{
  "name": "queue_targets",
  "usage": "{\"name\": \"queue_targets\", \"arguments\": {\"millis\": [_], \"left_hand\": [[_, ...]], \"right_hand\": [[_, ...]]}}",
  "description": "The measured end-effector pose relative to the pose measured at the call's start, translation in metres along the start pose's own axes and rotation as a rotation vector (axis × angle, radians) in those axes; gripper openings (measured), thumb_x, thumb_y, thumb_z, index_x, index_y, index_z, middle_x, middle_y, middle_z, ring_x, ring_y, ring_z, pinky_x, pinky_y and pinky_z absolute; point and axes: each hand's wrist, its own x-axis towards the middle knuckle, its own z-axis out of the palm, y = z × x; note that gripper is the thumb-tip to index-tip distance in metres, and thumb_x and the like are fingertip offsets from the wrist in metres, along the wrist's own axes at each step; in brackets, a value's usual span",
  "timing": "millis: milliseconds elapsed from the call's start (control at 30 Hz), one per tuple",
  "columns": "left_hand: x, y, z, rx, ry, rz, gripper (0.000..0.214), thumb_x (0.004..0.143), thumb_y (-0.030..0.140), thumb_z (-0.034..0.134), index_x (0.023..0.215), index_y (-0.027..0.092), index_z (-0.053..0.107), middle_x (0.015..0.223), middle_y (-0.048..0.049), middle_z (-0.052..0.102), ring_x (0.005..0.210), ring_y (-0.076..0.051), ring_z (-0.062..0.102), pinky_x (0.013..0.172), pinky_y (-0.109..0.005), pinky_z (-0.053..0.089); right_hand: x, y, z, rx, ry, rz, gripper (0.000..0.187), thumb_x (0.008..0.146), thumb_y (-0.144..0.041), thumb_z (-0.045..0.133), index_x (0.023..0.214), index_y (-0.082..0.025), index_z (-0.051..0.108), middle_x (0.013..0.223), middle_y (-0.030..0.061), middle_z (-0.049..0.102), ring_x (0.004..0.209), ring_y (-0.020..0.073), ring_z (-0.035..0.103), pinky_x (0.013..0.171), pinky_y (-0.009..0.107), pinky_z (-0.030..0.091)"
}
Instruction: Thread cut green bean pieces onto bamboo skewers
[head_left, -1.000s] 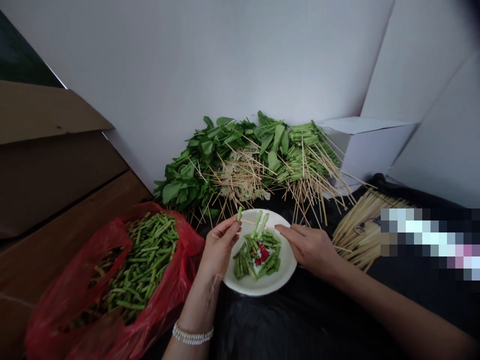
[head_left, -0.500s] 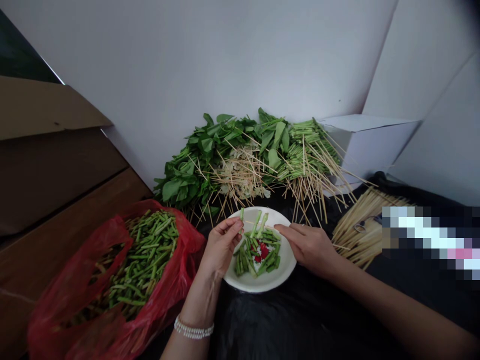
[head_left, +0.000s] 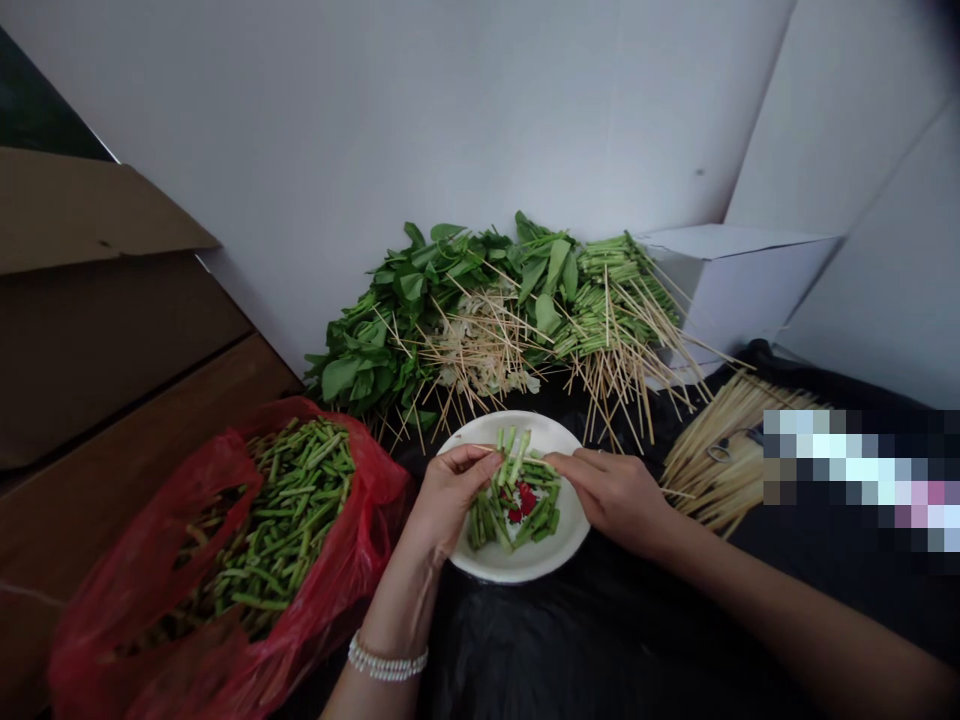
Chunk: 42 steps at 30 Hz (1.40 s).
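Note:
Over the plate, my left hand [head_left: 457, 490] pinches a cut green bean piece [head_left: 500, 438] at the skewer's left end. My right hand [head_left: 611, 495] is closed around the other end of a thin bamboo skewer [head_left: 536, 459], which runs sideways between both hands. Further bean pieces [head_left: 520, 455] stand upright side by side on that skewer. Below them, a white plate [head_left: 517, 570] with a red flower pattern holds several loose cut green beans [head_left: 487, 525]. The skewer's right end is hidden in my right fingers.
A red plastic bag [head_left: 375, 500] full of cut beans sits at the left. Behind the plate lie leafy greens [head_left: 352, 370] and skewered beans [head_left: 615, 310]. Bare skewers [head_left: 697, 450] with scissors [head_left: 720, 452] on them lie right. A white box [head_left: 750, 290] and cardboard [head_left: 97, 215] flank the pile.
My left hand has moved right, bringing its bean piece up against the others and onto the skewer's end. My right hand has stayed nearly in place.

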Motion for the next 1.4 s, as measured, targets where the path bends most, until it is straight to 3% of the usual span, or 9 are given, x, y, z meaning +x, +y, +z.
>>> {"name": "queue_targets", "arguments": {"millis": [133, 400, 600, 800, 1000, 1233, 1400], "left_hand": [[0.001, 0.000, 0.001, 0.151, -0.022, 0.077, 0.022, 0.062, 0.030, 0.081, 0.076, 0.015, 0.072, 0.074, -0.0003, 0.068, 0.066, -0.009, 0.057, 0.065, -0.021, 0.045], [-0.007, -0.010, 0.004, 0.967, -0.248, 0.168, 0.014, 0.069, 0.031, 0.071, 0.071, 0.018, 0.073, 0.067, -0.0016, 0.064, 0.061, -0.014, 0.053, 0.056, -0.025, 0.037], [-0.010, -0.014, 0.000, 1.150, -0.366, 0.188, 0.014, 0.061, 0.028, 0.075, 0.074, 0.023, 0.074, 0.073, -0.0012, 0.066, 0.064, -0.016, 0.055, 0.057, -0.025, 0.036], [-0.011, -0.017, 0.001, 1.012, -0.348, 0.291, 0.008, 0.063, 0.019, 0.071, 0.068, 0.024, 0.074, 0.070, -0.0019, 0.068, 0.061, -0.018, 0.056, 0.056, -0.026, 0.036], [-0.003, -0.013, 0.001, 0.726, -0.137, 0.209, 0.008, 0.071, 0.024, 0.069, 0.075, 0.019, 0.072, 0.069, -0.0040, 0.070, 0.062, -0.018, 0.060, 0.059, -0.027, 0.043], [0.008, -0.001, -0.012, 0.347, 0.132, 0.213, 0.019, 0.062, 0.026, 0.079, 0.078, 0.016, 0.074, 0.076, -0.0043, 0.072, 0.067, -0.014, 0.061, 0.066, -0.025, 0.046], [0.008, 0.004, -0.013, 0.025, 0.177, 0.108, 0.029, 0.059, 0.031, 0.084, 0.083, 0.016, 0.075, 0.076, -0.0036, 0.073, 0.065, -0.010, 0.061, 0.064, -0.021, 0.047]], "right_hand": [[0.003, 0.000, -0.004, -0.063, 0.056, -0.016, 0.031, 0.095, -0.020, 0.038, 0.109, -0.015, 0.065, 0.076, 0.0041, 0.066, 0.066, 0.0128, 0.062, 0.061, 0.022, 0.045], [0.006, 0.000, -0.011, -0.066, 0.101, 0.034, 0.030, 0.095, -0.021, 0.039, 0.109, -0.015, 0.065, 0.075, 0.0035, 0.065, 0.065, 0.0123, 0.062, 0.058, 0.022, 0.044], [0.005, 0.000, -0.010, -0.050, 0.071, 0.030, 0.031, 0.095, -0.021, 0.039, 0.112, -0.013, 0.064, 0.075, 0.0039, 0.065, 0.067, 0.0133, 0.062, 0.060, 0.023, 0.045], [0.005, -0.001, -0.010, -0.065, 0.058, 0.040, 0.031, 0.095, -0.022, 0.039, 0.111, -0.015, 0.064, 0.075, 0.0034, 0.066, 0.067, 0.0124, 0.062, 0.061, 0.022, 0.045], [0.006, -0.002, -0.012, -0.074, 0.100, 0.031, 0.032, 0.095, -0.022, 0.038, 0.108, -0.015, 0.065, 0.074, 0.0038, 0.065, 0.064, 0.0122, 0.061, 0.059, 0.022, 0.044], [0.005, -0.002, -0.011, -0.059, 0.116, 0.006, 0.031, 0.095, -0.021, 0.038, 0.108, -0.015, 0.065, 0.074, 0.0039, 0.066, 0.065, 0.0118, 0.061, 0.061, 0.022, 0.045], [0.003, -0.002, -0.009, -0.047, 0.084, 0.024, 0.031, 0.095, -0.023, 0.037, 0.110, -0.017, 0.064, 0.077, 0.0039, 0.067, 0.068, 0.0119, 0.061, 0.062, 0.022, 0.046]]}}
